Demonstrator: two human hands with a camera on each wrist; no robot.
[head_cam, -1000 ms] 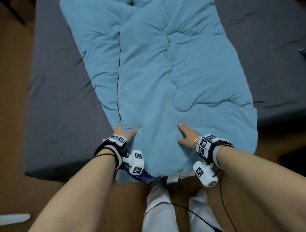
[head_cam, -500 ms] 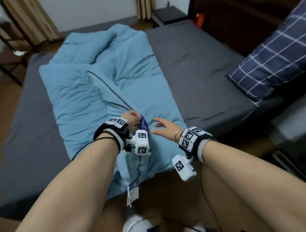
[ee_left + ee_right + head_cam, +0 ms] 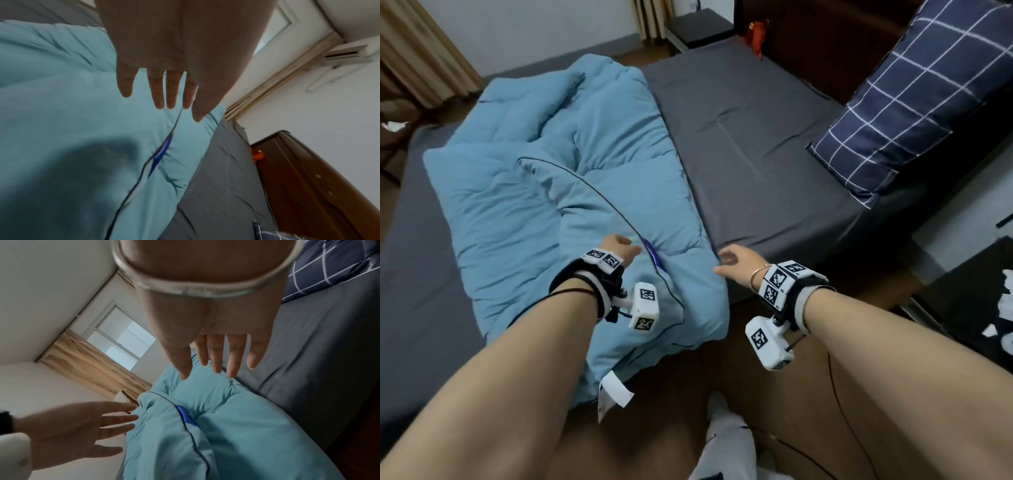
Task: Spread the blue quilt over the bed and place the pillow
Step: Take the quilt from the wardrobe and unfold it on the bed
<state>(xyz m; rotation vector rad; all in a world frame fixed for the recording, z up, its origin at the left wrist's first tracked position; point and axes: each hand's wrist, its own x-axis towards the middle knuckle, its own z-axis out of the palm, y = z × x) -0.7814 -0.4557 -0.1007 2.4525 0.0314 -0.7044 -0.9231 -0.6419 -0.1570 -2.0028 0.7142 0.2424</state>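
Observation:
The blue quilt [image 3: 558, 178] lies folded in a long strip on the left half of the grey bed [image 3: 750, 144], its near end hanging over the bed's edge. A dark piped edge with a blue tab [image 3: 650, 251] runs across its top fold. My left hand [image 3: 619, 250] hovers over that fold with straight fingers [image 3: 160, 91] and holds nothing. My right hand [image 3: 736, 262] hangs flat above the quilt's near right corner, fingers [image 3: 218, 353] spread and empty. The navy checked pillow [image 3: 914, 99] leans at the bed's right side.
A dark wooden headboard [image 3: 818, 37] stands behind the pillow, with a small dark nightstand [image 3: 698, 29] at the far end. Curtains [image 3: 417, 58] hang at the back left. Brown floor [image 3: 688, 394] lies under my arms. White scraps [image 3: 1000, 318] lie on a dark surface at the right.
A second ago both hands pressed on the quilt's near end; then my left hand held the piped edge. Now both hands are off the quilt and flat, and my view has risen.

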